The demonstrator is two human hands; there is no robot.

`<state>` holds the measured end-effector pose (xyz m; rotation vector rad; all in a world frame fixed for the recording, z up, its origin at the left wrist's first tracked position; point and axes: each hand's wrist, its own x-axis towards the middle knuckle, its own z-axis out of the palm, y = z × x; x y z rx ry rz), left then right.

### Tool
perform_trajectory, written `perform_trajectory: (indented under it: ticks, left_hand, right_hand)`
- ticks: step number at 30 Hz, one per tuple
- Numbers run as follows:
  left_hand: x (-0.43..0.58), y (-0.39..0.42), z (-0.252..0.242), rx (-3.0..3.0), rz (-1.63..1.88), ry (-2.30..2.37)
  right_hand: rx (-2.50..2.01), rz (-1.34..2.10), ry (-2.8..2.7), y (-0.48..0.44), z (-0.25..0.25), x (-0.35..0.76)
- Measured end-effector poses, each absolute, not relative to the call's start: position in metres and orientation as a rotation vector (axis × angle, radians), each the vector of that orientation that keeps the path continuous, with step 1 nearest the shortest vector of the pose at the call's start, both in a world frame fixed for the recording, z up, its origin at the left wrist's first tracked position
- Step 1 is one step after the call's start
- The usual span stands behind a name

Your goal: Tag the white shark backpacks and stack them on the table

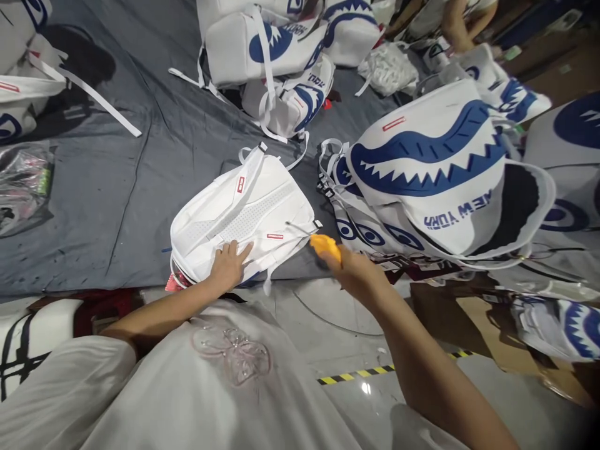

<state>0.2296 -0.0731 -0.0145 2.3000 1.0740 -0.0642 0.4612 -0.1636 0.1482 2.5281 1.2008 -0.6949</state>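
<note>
A white backpack (244, 219) lies on the grey cloth in front of me, its padded back panel and straps facing up. My left hand (229, 265) rests flat on its near side with the fingers spread, gripping nothing. In my right hand (354, 269), closed around it, is an orange-handled tool (325, 245). A thin grey shaft seems to run from it to the left, over the backpack's right edge; its exact kind does not show. A red tag (177, 281) hangs at the backpack's lower left.
To the right stand white backpacks with blue shark-mouth prints (426, 147). More printed backpacks (234, 53) are piled at the back. Plastic-wrapped goods (23, 187) lie at left. Across the work surface, a person's arm (454, 25) shows. Cardboard (497, 337) sits below the right edge.
</note>
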Motion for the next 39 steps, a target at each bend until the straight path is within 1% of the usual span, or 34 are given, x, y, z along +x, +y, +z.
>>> perform_trajectory:
  ticks: [2,4,5,7,9,10,13,16,19,23,26,30,33,36,39]
  left_hand:
    - [0.23,-0.07,-0.009,2.407,-0.17,1.059]
    - [0.222,-0.053,-0.001,2.333,-0.158,1.016]
    - [0.214,-0.04,0.004,2.282,-0.075,1.013]
    - [0.193,-0.007,0.012,2.144,0.221,1.101]
    - [0.17,0.03,0.015,1.806,0.48,1.313]
    - [0.161,0.047,0.015,1.59,0.515,1.405]
    - [0.146,0.084,0.004,1.136,0.389,1.486]
    - [0.143,0.097,-0.008,1.01,0.262,1.392]
    - [0.142,0.101,-0.013,0.856,0.154,1.3]
    - [0.138,0.104,-0.011,0.686,0.082,1.145]
    - [0.135,0.098,-0.009,0.605,0.047,1.036]
    - [0.138,0.079,-0.009,0.438,-0.04,0.899]
    - [0.142,0.067,-0.012,0.373,-0.086,0.77]
    - [0.144,0.065,-0.014,0.371,-0.076,0.692]
    - [0.143,0.068,-0.017,0.33,-0.012,0.669]
  right_hand:
    - [2.445,-0.713,1.208,-0.167,0.146,0.462]
    - [2.367,-0.775,1.252,-0.174,0.144,0.46]
    - [2.379,-0.772,1.245,-0.179,0.143,0.456]
    - [2.478,-0.69,1.146,-0.187,0.141,0.443]
    - [2.551,-0.669,1.06,-0.188,0.138,0.417]
    - [2.562,-0.719,1.065,-0.185,0.135,0.401]
    - [2.58,-0.904,1.16,-0.168,0.124,0.351]
    - [2.665,-0.837,1.096,-0.165,0.115,0.32]
    - [2.704,-0.787,0.907,-0.193,0.111,0.302]
    - [2.676,-0.959,0.699,-0.242,0.098,0.267]
    - [2.729,-1.029,0.649,-0.249,0.073,0.236]
    - [2.839,-0.967,0.722,-0.217,0.04,0.209]
    - [2.896,-0.907,0.799,-0.196,0.03,0.202]
    - [2.929,-0.832,0.812,-0.2,0.027,0.201]
    - [2.952,-0.734,0.608,-0.221,0.025,0.206]
